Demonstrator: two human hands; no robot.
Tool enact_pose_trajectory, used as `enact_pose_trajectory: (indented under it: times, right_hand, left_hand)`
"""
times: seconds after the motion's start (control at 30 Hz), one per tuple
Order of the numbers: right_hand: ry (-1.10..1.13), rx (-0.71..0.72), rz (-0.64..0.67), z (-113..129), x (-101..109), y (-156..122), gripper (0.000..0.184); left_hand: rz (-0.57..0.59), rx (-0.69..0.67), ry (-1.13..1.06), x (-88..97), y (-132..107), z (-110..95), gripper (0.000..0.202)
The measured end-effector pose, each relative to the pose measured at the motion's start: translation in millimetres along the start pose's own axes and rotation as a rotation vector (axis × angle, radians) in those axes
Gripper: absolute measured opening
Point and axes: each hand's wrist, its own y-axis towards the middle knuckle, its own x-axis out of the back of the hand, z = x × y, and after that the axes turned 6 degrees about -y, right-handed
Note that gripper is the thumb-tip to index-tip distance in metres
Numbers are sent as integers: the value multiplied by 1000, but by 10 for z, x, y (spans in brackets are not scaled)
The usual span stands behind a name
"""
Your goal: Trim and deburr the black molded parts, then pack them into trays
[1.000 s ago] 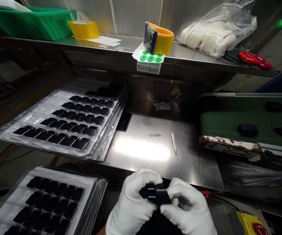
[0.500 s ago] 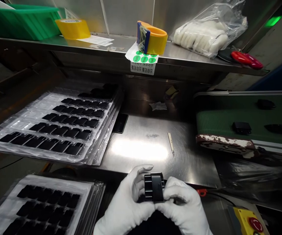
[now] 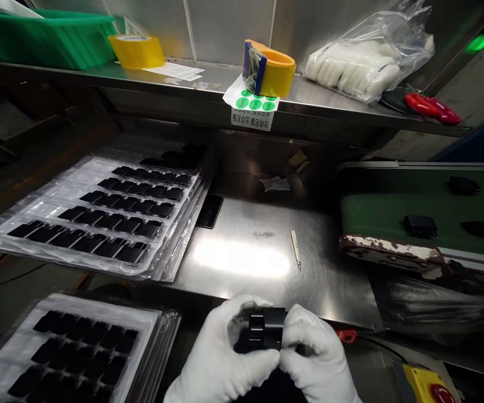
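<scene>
Both my hands wear white gloves and meet at the front edge of the steel bench. My left hand (image 3: 235, 347) curls round the left side of a black plastic housing (image 3: 267, 329), its thumb along the lower edge. The housing has ridges on its left part and a smooth face on its right. At its right side my right hand (image 3: 311, 350) pinches with thumb and forefinger. Whether a smaller part sits between those right fingers is hidden.
Stacked trays of black parts (image 3: 128, 224) lie left, with more trays (image 3: 78, 358) below. A tweezer-like tool (image 3: 295, 250) and a phone (image 3: 210, 211) rest on the bench (image 3: 242, 280). A green conveyor (image 3: 376, 210) carries black parts. The shelf above holds tape (image 3: 283, 73) and bagged gloves (image 3: 351, 67).
The housing has tipped slightly and sits a little lower in view. My left thumb has slid right along its lower edge. The whole scene has shifted slightly right.
</scene>
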Motion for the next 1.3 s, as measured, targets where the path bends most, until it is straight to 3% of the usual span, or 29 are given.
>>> enact_pose_trajectory:
  times: [0.07, 0.17, 0.3, 0.47, 0.63, 0.73, 0.8, 0.97, 1.03, 1.1, 1.17, 1.23, 1.3]
  right_hand:
    - [-38, -2, 1, -9, -9, -16, 22]
    - [-4, -130, 7, 18, -30, -43, 19]
    - [161, -392, 11, 126, -33, -56, 6]
    - [441, -554, 94, 200, 24, -29, 10]
    - [905, -669, 179, 152, 20, -15, 29]
    - [942, -740, 181, 133, -4, -13, 31]
    - [845, -729, 148, 129, -12, -17, 30]
    - [602, -678, 78, 93, -16, -61, 30]
    - [551, -662, 62, 67, -27, -92, 30]
    - [468, -639, 43, 50, -45, -123, 28]
    - [308, -567, 20, 55, -60, -146, 24]
    - [129, -398, 5, 74, -60, -156, 16]
    - [3, -171, 7, 92, -46, -153, 8]
  left_hand:
    - [-49, -20, 8, -2, -3, 10, 27]
    - [-35, -75, 4, 18, -4, 52, 22]
    - [-11, -179, 38, 47, 0, 89, 17]
    - [16, -283, 117, 71, -2, 78, 12]
    - [8, -662, 426, 159, 35, 186, 31]
    - [-40, -784, 571, 200, 51, 277, 38]
    - [-48, -703, 557, 208, 48, 305, 45]
    - [8, -140, 309, 199, 15, 244, 79]
    - [67, -11, 103, 187, 7, 187, 81]
    - [132, 15, -123, 174, 9, 139, 65]
    - [178, 16, -289, 167, 22, 133, 38]
    - [226, 25, -426, 170, 51, 196, 16]
    - [302, 44, -576, 175, 94, 324, 11]
